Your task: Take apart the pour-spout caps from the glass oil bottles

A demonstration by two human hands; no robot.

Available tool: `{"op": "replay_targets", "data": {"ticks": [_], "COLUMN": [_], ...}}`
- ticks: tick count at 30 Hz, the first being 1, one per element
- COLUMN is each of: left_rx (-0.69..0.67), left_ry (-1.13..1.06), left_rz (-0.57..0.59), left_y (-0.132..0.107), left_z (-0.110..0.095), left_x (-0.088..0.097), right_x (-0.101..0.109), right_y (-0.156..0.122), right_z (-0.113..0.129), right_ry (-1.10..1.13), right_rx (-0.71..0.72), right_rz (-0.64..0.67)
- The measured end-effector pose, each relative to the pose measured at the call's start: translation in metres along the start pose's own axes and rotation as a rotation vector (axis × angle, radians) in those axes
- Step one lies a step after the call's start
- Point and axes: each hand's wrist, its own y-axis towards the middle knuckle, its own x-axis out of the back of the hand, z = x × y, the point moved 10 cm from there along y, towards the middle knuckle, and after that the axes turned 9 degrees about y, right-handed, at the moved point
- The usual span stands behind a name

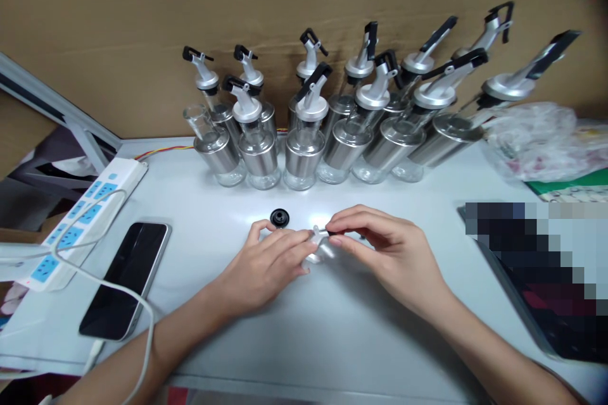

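My left hand (pixel 270 262) is closed around a silver pourer spout (pixel 316 232), holding it low over the table; the fingers cover part of it. The fingertips of my right hand (pixel 384 243) pinch a small black part (pixel 329 233) against the spout's end. Just beyond my left fingers a round black stopper (pixel 280 218) lies on the table. Behind both hands stand several glass oil bottles with steel sleeves, such as this front one (pixel 304 152). Most carry silver pourers with black levers (pixel 313 82); the leftmost front bottle (pixel 216 149) has a bare glass neck.
On the left lie a white power strip (pixel 71 221), a dark phone (pixel 126 281) and a white cable (pixel 152 323) crossing above my left forearm. A dark flat device (pixel 536 291), partly pixelated, is at the right. Clear plastic bags (pixel 532 139) lie behind it. Cardboard (pixel 142 25) backs the table.
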Motion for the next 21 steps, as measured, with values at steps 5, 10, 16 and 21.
{"op": "replay_targets", "data": {"ticks": [5,10,16,21], "left_rx": [0.017,0.030,0.019,0.018], "left_ry": [-0.005,-0.004,0.023,0.016], "left_rz": [-0.001,0.033,0.018,0.001], "left_y": [-0.001,-0.003,-0.001,0.001], "left_z": [0.003,0.004,0.003,0.002], "left_x": [0.001,-0.003,0.000,0.002], "right_x": [0.000,-0.012,-0.036,-0.039], "right_y": [0.001,-0.005,-0.013,-0.014], "right_z": [-0.011,-0.041,-0.052,-0.054], "right_ry": [0.179,0.350,0.529,0.644], "right_rx": [-0.130,-0.358,-0.423,-0.490], "right_rz": [-0.014,0.069,0.241,0.217]}}
